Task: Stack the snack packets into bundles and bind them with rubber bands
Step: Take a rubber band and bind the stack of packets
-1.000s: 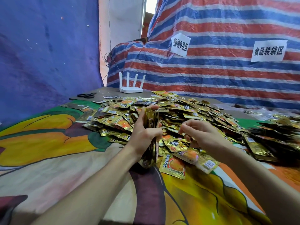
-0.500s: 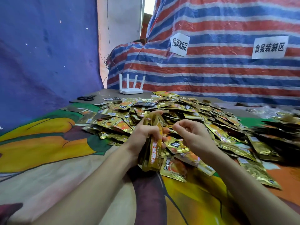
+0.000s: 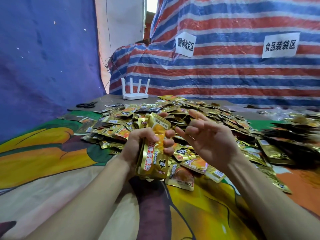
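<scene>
- Just in front of the packet pile: left hand grips a bundle of snack packets, fingers wrapped round its middle. The bundle stands upright above the counter.
- Over the pile's near edge, beside the bundle: right hand, index and thumb spread, other fingers curled.
- A thin rubber band is stretched on the right fingers and runs toward the bundle's top. It is faint, so contact with the bundle can't be told.
- Pile's near edge, under both hands: loose packets lying flat.
- Behind the pile: white router.
- Behind-left of the pile: black scissors.
</scene>
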A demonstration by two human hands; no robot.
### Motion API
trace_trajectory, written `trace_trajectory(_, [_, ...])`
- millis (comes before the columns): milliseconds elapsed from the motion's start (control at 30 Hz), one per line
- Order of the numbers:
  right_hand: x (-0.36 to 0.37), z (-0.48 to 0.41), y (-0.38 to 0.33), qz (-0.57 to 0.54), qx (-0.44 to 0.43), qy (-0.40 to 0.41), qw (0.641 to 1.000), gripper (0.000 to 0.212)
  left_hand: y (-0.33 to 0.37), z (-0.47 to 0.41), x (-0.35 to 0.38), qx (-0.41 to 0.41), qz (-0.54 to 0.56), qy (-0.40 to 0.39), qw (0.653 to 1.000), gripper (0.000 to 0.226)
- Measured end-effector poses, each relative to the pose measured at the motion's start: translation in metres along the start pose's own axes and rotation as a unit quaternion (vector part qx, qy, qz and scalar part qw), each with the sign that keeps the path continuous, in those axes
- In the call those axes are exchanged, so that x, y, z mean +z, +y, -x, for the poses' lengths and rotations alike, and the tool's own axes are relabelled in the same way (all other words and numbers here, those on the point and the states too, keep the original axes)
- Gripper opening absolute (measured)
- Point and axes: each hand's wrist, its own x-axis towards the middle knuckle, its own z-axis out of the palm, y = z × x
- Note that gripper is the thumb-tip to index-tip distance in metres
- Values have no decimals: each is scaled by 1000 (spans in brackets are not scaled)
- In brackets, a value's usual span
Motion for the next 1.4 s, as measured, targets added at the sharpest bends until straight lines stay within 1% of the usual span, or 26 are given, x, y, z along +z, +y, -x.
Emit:
trace_trajectory(33, [0, -1, 2, 4, -7, 5, 1000, 30, 0, -1, -1, -1, 0, -3, 1000, 69])
trace_trajectory(100, [1, -3, 4, 34, -15, 3, 999, 35, 0, -1, -2, -1, 0, -3, 1000, 69])
trace_trajectory(133, [2, -3, 5, 59, -16, 3, 998, 37, 0, -1, -2, -15, -10, -2, 1000, 65])
trace_trajectory(200, [1, -3, 8, 117, -14, 2, 993, 44, -2, 1, 1, -60, -50, 9, 997, 44])
trace_trajectory(267, [-2, -2, 10, 183, -14, -2, 983, 50, -6, 2, 4, -74, -97, 74, 990, 29])
trace_trajectory(300, [-2, -1, 11, 214, -15, -1, 977, 51, -7, 1, 5, -62, -119, 122, 983, 28])
trace_trajectory(333, [-2, 0, 12, 236, -15, 4, 972, 52, -8, 0, 6, -38, -134, 170, 976, 33])
trace_trajectory(400, [-1, 2, 15, 274, -13, 21, 961, 56, -9, -4, 4, 37, -155, 252, 954, 52])
trace_trajectory(433, [1, 2, 17, 297, -12, 31, 954, 59, -10, -6, 3, 87, -172, 298, 935, 57])
trace_trajectory(500, [7, 5, 24, 347, -13, 44, 937, 64, -10, -8, 2, 206, -205, 392, 873, 56])
trace_trajectory(533, [10, 6, 28, 366, -16, 45, 929, 65, -10, -8, 1, 256, -210, 416, 847, 54])
trace_trajectory(600, [18, 8, 38, 395, -21, 41, 918, 61, -8, -10, 0, 313, -198, 441, 817, 53])
trace_trajectory(767, [32, 9, 58, 473, -34, 48, 879, 57, -5, -12, -2, 350, -156, 477, 791, 50])
trace_trajectory(800, [33, 9, 61, 485, -48, 49, 872, 54, -5, -13, -3, 347, -143, 482, 792, 49])
trace_trajectory(867, [34, 9, 66, 492, -83, 45, 865, 49, -6, -15, -2, 324, -109, 487, 804, 48])
trace_trajectory(967, [33, 10, 70, 476, -100, 46, 872, 50, -9, -15, 1, 254, -70, 489, 832, 50])
trace_trajectory(1067, [35, 11, 69, 485, -118, 50, 865, 56, -10, -13, 5, 176, -49, 448, 875, 40])
trace_trajectory(1133, [36, 12, 67, 494, -125, 64, 858, 59, -11, -11, 10, 136, -30, 413, 900, 41])
trace_trajectory(1233, [36, 11, 66, 497, -131, 91, 853, 62, -13, -12, 12, 121, -13, 402, 908, 54])
trace_trajectory(1300, [34, 9, 67, 494, -138, 96, 853, 63, -13, -12, 15, 105, 6, 391, 914, 58])
trace_trajectory(1400, [32, 8, 66, 472, -140, 81, 867, 65, -11, -12, 18, 93, 19, 389, 916, 61])
